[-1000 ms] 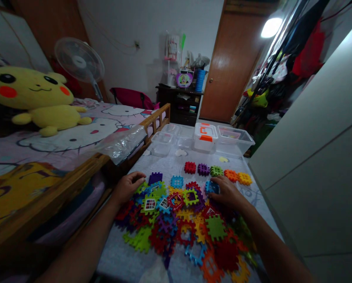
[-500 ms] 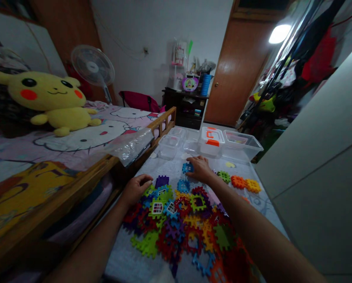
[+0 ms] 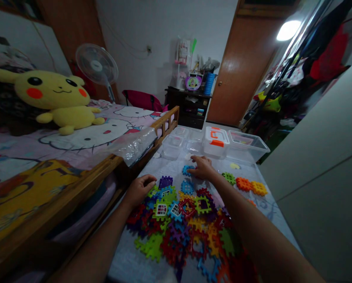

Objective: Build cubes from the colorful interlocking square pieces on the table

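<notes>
In the head view, the right hand (image 3: 203,168) has thumb and forefinger parted at the near-side edge of a blue interlocking toy tile (image 3: 187,170), though whether it grips it I cannot tell; a fingertip catching the toothed rim could drag it askew. The left hand (image 3: 140,191), loosely curled and apparently holding nothing, lies against the left edge of the mixed tile heap (image 3: 178,232), where a careless nudge, or the right forearm (image 3: 252,220) dipping low, might scatter loose pieces.
</notes>
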`<state>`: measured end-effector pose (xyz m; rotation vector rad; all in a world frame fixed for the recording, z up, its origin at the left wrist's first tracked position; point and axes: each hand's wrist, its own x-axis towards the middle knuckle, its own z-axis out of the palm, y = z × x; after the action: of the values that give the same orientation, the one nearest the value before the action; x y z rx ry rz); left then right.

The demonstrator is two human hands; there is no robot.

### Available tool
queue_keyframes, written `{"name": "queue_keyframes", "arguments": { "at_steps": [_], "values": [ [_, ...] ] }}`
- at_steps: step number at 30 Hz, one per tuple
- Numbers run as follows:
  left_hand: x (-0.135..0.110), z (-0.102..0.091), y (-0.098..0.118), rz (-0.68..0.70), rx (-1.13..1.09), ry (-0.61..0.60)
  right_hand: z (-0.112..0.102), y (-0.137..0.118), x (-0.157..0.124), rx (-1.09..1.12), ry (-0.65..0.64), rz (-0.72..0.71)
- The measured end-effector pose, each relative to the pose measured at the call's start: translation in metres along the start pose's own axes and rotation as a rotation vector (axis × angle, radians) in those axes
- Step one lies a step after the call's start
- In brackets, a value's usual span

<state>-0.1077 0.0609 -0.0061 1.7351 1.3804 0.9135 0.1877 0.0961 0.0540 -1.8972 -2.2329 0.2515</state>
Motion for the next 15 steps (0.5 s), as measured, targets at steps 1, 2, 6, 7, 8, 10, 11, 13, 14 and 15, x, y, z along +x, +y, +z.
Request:
{"name": "queue_keyframes", "arguments": {
  "at_steps": [1,2,6,7,8,10,11,13,14,15],
  "values": [
    [0.000,0.000,0.000,-0.002,-0.007,-0.004,-0.008,0.005,-0.003,0.016,0.023,0.013],
    [-0.001,0.000,0.000,-0.005,-0.015,-0.009,-0.016,0.012,-0.008,0.030,0.048,0.024],
    [0.000,-0.001,-0.002,-0.005,-0.018,-0.019,-0.043,0.045,-0.049,0.099,0.145,0.045],
    [0.000,-0.001,-0.003,-0.001,-0.016,-0.020,-0.046,0.053,-0.065,0.121,0.167,0.037],
    [0.000,-0.001,-0.003,0.004,-0.014,-0.019,-0.049,0.062,-0.081,0.128,0.177,0.032],
    [0.000,-0.002,-0.001,0.014,-0.012,-0.018,-0.051,0.076,-0.117,0.128,0.197,0.031],
    [-0.001,-0.002,0.001,0.016,-0.009,-0.021,-0.051,0.083,-0.135,0.132,0.209,0.018],
    [-0.003,-0.002,0.006,0.023,0.013,-0.035,-0.047,0.096,-0.167,0.138,0.233,0.029],
    [-0.004,-0.002,0.009,0.038,0.032,-0.046,-0.044,0.101,-0.180,0.144,0.243,0.048],
    [-0.005,-0.002,0.012,0.065,0.056,-0.059,-0.041,0.106,-0.192,0.144,0.245,0.079]
  ]
}}
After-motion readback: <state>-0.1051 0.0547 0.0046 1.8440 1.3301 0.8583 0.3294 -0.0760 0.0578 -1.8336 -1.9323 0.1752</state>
